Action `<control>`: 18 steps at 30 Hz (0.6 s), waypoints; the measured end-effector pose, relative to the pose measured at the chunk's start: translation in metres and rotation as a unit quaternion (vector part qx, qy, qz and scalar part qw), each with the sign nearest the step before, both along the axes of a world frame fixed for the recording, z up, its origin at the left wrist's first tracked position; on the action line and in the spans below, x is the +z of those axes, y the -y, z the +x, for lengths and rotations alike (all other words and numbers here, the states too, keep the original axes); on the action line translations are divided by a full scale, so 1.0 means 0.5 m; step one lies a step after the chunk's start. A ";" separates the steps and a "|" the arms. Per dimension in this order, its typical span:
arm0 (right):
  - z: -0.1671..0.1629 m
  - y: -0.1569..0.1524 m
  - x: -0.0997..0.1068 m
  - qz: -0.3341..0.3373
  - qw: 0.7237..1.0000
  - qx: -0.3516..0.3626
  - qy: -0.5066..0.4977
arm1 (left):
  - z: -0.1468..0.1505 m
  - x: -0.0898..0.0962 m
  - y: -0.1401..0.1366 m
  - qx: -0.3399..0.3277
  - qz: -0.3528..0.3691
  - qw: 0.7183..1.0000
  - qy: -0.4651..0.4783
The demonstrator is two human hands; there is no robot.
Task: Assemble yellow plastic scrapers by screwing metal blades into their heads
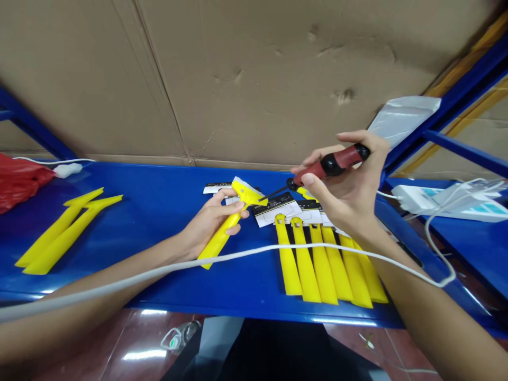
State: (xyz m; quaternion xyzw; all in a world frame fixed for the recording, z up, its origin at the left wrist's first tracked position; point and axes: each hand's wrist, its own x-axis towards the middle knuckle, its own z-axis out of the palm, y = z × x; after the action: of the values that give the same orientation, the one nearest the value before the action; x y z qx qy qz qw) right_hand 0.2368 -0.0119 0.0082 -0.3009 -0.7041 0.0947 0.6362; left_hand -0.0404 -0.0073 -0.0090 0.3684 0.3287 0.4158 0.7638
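A cardboard sheet closes off the space beyond both hands; before it, the blue tabletop ends at a near edge on our side of them. We find open room left of the left hand, as far as two yellow scraper bodies; a row of yellow handles with printed cards crowds the place below the right hand, so we would keep that wrist raised. A white cable crosses nearer us than both hands and, we judge, could snag a forearm. Our left hand grasps a yellow scraper near its head; our right hand is wrapped around a red-and-black screwdriver. Its slim shaft slants down leftward to the scraper's head; whether the tip is seated we cannot tell. We would brace the head, align the shaft, press evenly, and keep the left hand off the tip's line.
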 end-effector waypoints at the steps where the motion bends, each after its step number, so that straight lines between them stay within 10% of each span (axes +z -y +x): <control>1: -0.002 0.004 0.004 -0.009 1.000 0.023 0.006 | -0.001 -0.001 -0.002 0.002 0.002 1.000 -0.001; 7: -0.010 0.007 0.005 -0.007 0.996 0.086 0.010 | -0.010 -0.013 -0.020 0.009 0.029 1.000 0.007; 18: 0.002 -0.006 -0.004 0.074 0.997 -0.022 0.017 | -0.009 0.000 -0.019 0.019 0.027 0.999 0.012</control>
State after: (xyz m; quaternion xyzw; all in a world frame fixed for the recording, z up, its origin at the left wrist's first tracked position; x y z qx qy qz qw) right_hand 0.2377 -0.0089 0.0062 -0.2696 -0.7133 0.0231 0.6466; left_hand -0.0449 0.0021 -0.0089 0.3779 0.3148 0.4430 0.7495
